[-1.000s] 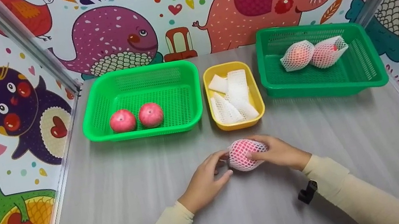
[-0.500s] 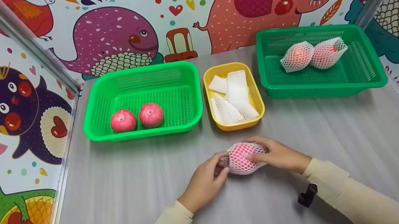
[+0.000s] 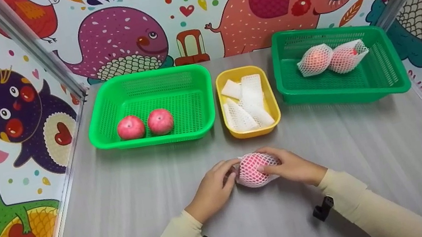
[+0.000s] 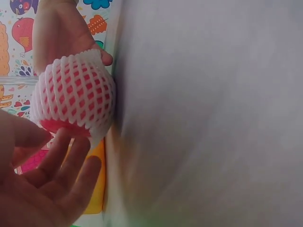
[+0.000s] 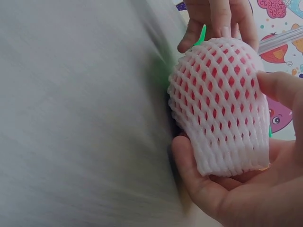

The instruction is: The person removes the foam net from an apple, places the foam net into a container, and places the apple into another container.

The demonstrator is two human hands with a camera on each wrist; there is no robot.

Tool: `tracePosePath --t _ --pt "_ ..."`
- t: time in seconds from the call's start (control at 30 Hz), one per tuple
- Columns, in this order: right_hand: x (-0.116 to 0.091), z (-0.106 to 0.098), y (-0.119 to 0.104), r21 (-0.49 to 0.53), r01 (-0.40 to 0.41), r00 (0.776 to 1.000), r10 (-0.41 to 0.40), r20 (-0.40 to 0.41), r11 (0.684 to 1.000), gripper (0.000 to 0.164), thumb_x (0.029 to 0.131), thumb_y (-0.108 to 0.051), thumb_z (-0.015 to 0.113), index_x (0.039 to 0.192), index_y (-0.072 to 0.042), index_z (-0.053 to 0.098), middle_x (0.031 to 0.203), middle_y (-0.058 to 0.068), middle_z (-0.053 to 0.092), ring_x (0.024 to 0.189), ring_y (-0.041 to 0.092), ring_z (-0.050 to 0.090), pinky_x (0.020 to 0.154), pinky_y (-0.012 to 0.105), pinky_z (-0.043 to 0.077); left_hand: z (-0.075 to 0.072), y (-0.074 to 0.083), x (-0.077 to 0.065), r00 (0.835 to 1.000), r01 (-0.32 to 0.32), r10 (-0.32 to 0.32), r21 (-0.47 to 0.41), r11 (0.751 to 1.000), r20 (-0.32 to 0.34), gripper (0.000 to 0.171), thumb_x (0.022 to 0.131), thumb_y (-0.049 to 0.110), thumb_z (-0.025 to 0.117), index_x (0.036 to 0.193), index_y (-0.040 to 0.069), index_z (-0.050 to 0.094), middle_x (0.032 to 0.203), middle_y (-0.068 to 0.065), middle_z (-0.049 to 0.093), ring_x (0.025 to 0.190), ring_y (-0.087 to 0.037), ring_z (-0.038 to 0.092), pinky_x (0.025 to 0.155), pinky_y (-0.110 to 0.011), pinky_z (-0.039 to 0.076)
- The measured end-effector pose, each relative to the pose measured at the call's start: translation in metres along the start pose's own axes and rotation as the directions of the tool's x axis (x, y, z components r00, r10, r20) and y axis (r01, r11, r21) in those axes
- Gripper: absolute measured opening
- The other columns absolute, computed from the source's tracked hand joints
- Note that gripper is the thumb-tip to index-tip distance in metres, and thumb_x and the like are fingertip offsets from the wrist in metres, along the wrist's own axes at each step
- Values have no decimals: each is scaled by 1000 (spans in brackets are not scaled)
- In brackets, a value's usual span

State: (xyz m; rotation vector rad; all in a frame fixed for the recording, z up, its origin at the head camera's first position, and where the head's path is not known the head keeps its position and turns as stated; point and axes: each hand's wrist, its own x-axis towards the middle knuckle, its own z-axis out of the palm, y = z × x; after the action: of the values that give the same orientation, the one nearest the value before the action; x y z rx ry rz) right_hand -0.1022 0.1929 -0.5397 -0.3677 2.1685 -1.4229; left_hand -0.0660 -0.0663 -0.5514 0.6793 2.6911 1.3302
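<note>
Leftward a touch goes the netted fruit (image 3: 252,169), and both hands have travelled with it. Head view first: it sits between the left hand (image 3: 210,191) and the right hand (image 3: 295,164), low over the table (image 3: 125,220), in front of the yellow tray (image 3: 255,133); whether it touches the tabletop, I can't tell. Behind it, two bare fruits (image 3: 130,128) wait in the light green basket (image 3: 155,73), two wrapped ones (image 3: 315,60) in the dark green basket (image 3: 341,92).

Over to the left wrist: red skin shows past the edge of the foam net (image 4: 78,90), left fingertips right there. Pinching that edge or just touching? Can't tell. Trouble could start here: a pull from the far end, with nothing holding this rim, might drag the mesh back off; a hard tug might tear the foam.

Right wrist now: clamped firmly, thumb and fingers on opposite sides, the net's narrower cuff (image 5: 232,161) by the palm. Should that hold loosen before the left takes the weight, the round fruit could roll away.
</note>
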Motion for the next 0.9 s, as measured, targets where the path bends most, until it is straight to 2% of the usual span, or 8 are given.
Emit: tracePosePath --t 0.17,0.4,0.5,0.67,0.9 --pt "1 2 2 -24 -7 1000 7 -1 1000 56 94 -40 71 142 -16 55 138 5 57 128 24 50 108 52 37 -1 -1 1 1000 -19 19 -40 999 -6 38 99 9 64 135 17 61 106 5 60 95 -6 60 85 -26 52" --pt "0 4 -3 -34 -14 1000 14 3 999 52 96 -28 70 142 -10 54 136 9 58 125 27 52 104 53 39 0 0 1 1000 4 -2 -65 998 22 51 92 6 72 139 21 58 119 2 57 87 -6 62 78 -23 54" --pt "0 5 -4 -36 -10 1000 10 -4 999 54 97 -29 69 144 -9 52 137 10 57 125 28 51 105 54 38 1 -1 2 999 11 -6 -97 995 47 56 91 6 74 141 20 55 124 2 55 88 -11 64 78 -26 55" --pt "1 5 -1 -42 3 1000 -4 -19 999 57 95 -37 70 145 -15 52 139 6 56 127 25 50 107 53 36 3 -1 1 995 31 -19 -128 991 94 68 87 5 78 147 19 48 128 3 52 91 -18 66 79 -29 57" --pt "2 6 1 -87 77 997 -77 12 993 69 90 -42 75 149 -21 47 145 1 51 130 21 48 108 51 36 8 -1 3 992 51 -40 -97 994 116 83 83 5 80 154 19 39 133 2 50 96 -12 61 84 -28 55"
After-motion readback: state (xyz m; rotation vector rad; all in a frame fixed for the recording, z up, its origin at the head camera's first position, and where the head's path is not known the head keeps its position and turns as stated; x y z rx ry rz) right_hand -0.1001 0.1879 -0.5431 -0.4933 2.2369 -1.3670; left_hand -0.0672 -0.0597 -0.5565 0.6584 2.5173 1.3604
